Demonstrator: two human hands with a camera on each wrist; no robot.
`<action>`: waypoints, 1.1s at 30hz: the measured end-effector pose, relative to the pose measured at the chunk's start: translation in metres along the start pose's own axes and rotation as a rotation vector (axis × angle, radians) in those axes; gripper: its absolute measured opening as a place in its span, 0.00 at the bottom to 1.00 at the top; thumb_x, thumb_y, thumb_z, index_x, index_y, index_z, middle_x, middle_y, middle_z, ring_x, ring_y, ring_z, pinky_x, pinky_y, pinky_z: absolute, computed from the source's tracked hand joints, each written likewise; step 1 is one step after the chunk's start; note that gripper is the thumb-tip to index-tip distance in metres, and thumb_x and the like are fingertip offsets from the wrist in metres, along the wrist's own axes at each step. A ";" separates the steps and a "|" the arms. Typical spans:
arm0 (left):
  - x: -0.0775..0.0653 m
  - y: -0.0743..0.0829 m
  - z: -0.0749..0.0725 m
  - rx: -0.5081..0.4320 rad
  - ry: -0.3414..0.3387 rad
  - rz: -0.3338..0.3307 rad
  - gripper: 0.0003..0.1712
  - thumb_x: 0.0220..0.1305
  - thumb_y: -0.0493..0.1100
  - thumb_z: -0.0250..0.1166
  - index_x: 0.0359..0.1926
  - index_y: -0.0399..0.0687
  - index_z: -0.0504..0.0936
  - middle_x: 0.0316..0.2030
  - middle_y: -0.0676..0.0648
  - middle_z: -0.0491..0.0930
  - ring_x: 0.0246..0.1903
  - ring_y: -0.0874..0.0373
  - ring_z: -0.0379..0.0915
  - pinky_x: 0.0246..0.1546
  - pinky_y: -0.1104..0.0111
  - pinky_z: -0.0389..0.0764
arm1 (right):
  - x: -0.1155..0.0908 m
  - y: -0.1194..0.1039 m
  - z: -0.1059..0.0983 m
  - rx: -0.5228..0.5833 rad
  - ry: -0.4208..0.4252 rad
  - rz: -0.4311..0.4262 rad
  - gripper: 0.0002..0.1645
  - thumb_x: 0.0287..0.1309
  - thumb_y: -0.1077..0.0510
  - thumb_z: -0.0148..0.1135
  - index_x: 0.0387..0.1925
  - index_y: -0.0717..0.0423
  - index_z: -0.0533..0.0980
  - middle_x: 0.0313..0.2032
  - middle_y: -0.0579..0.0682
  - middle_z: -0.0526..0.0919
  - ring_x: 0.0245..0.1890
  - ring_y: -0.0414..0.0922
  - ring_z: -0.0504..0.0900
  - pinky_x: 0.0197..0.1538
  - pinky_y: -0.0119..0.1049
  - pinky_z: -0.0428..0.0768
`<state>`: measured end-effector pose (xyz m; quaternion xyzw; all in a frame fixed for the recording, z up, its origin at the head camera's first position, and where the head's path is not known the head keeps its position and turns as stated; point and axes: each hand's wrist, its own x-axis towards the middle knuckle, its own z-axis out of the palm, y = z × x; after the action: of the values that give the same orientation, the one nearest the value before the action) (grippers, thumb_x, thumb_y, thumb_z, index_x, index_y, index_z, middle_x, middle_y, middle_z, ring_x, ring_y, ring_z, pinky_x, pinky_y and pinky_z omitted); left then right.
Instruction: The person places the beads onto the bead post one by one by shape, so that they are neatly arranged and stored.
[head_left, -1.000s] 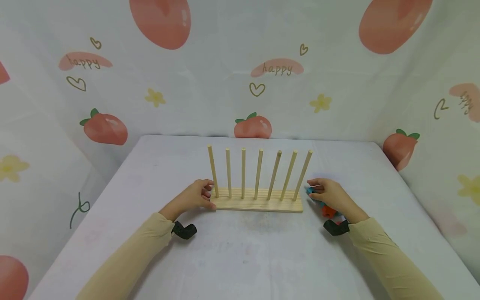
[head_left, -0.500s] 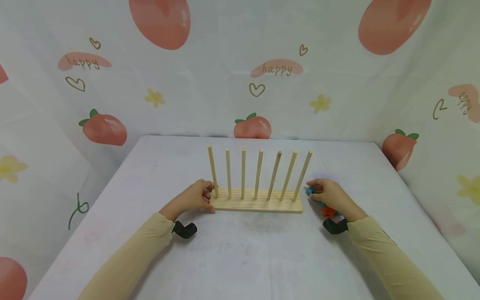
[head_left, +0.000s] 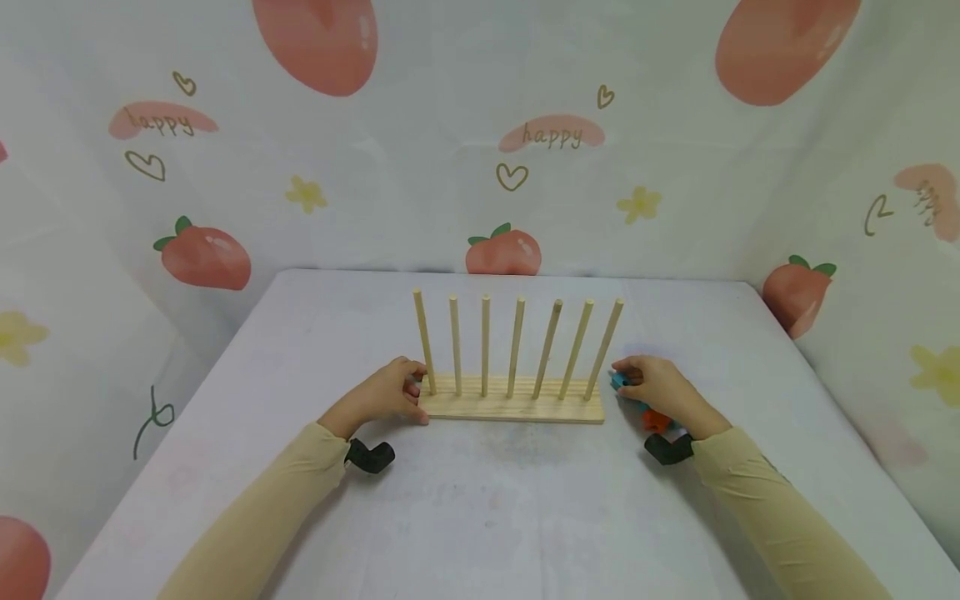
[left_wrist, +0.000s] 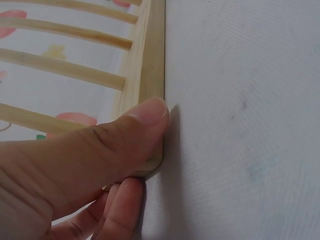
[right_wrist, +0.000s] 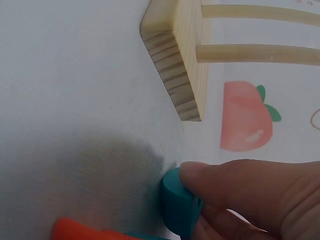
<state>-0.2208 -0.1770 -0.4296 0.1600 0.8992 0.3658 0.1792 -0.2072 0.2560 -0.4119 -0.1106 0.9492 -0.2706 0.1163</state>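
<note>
Look for the hands well apart, each busy: find the left hand (head_left: 382, 392) clamped on the 9 o'clock end of the wooden base (head_left: 517, 408), its thumb (left_wrist: 135, 122) laid across the 6 o'clock edge, its fingers (left_wrist: 122, 207) curled round the corner. Find the right hand (head_left: 663, 390) at 3 o'clock from the base, clear of the wood, pinching a teal piece (right_wrist: 177, 202) close to the table (head_left: 480, 517); impossible to tell, though, whether resting there or slightly raised. To work well, steady the base with light downward pressure rather than a sideways pull, and avoid leaning on any of the seven upright pegs (head_left: 486, 342), above all at the 9 o'clock end. Settle the pinch on the teal piece before lifting at all, pressing evenly to prevent rolling; allow for partly hidden fingertip contact. Mind the orange piece (right_wrist: 75, 230) lying between 4 and 5 o'clock from the teal one, best left unnudged. Watch the narrow gap toward 9 o'clock, too, to avoid knocking the base's end.
</note>
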 end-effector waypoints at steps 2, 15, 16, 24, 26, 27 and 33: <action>0.001 0.000 0.000 -0.004 0.000 -0.002 0.44 0.40 0.37 0.81 0.59 0.31 0.71 0.48 0.39 0.70 0.41 0.54 0.74 0.42 0.68 0.78 | 0.000 0.000 0.000 -0.011 0.001 0.005 0.25 0.59 0.64 0.64 0.56 0.70 0.73 0.52 0.66 0.80 0.54 0.60 0.78 0.57 0.54 0.74; -0.006 0.005 -0.002 -0.052 -0.010 0.047 0.45 0.39 0.40 0.82 0.58 0.26 0.70 0.47 0.37 0.69 0.40 0.54 0.74 0.42 0.68 0.79 | -0.008 -0.004 -0.002 0.009 0.078 -0.014 0.23 0.59 0.67 0.62 0.57 0.68 0.74 0.52 0.66 0.79 0.53 0.61 0.78 0.55 0.53 0.77; -0.005 0.004 -0.001 -0.061 -0.009 0.024 0.45 0.40 0.38 0.81 0.59 0.27 0.70 0.48 0.37 0.69 0.41 0.53 0.74 0.43 0.67 0.79 | -0.009 -0.004 -0.002 0.013 0.092 -0.020 0.23 0.59 0.67 0.62 0.57 0.68 0.74 0.52 0.66 0.79 0.53 0.60 0.78 0.55 0.52 0.77; -0.004 0.004 0.001 -0.046 0.002 0.002 0.46 0.40 0.35 0.81 0.60 0.27 0.69 0.47 0.38 0.70 0.41 0.54 0.74 0.42 0.68 0.79 | -0.018 -0.011 -0.003 0.080 0.222 -0.091 0.23 0.59 0.68 0.62 0.57 0.66 0.73 0.51 0.63 0.80 0.51 0.59 0.80 0.53 0.52 0.79; -0.004 0.004 0.001 -0.053 0.004 0.000 0.46 0.40 0.35 0.81 0.60 0.27 0.69 0.48 0.38 0.69 0.41 0.54 0.74 0.42 0.67 0.79 | -0.019 -0.013 -0.003 0.095 0.259 -0.130 0.22 0.59 0.69 0.61 0.56 0.66 0.73 0.51 0.63 0.80 0.50 0.59 0.80 0.52 0.51 0.80; -0.004 0.004 0.001 -0.057 0.003 0.000 0.46 0.40 0.35 0.81 0.61 0.27 0.69 0.48 0.38 0.69 0.41 0.54 0.74 0.42 0.67 0.79 | -0.020 -0.014 -0.002 0.099 0.280 -0.149 0.22 0.59 0.69 0.61 0.56 0.65 0.73 0.50 0.62 0.80 0.49 0.58 0.81 0.51 0.50 0.80; -0.004 0.001 0.000 -0.060 0.000 0.003 0.46 0.41 0.36 0.81 0.61 0.27 0.68 0.49 0.37 0.69 0.42 0.53 0.74 0.42 0.68 0.79 | -0.021 -0.020 -0.003 0.126 0.409 -0.225 0.22 0.57 0.69 0.65 0.55 0.65 0.74 0.49 0.61 0.80 0.48 0.56 0.81 0.51 0.46 0.79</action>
<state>-0.2175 -0.1781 -0.4283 0.1558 0.8875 0.3930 0.1832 -0.1850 0.2461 -0.3953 -0.1511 0.9160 -0.3572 -0.1027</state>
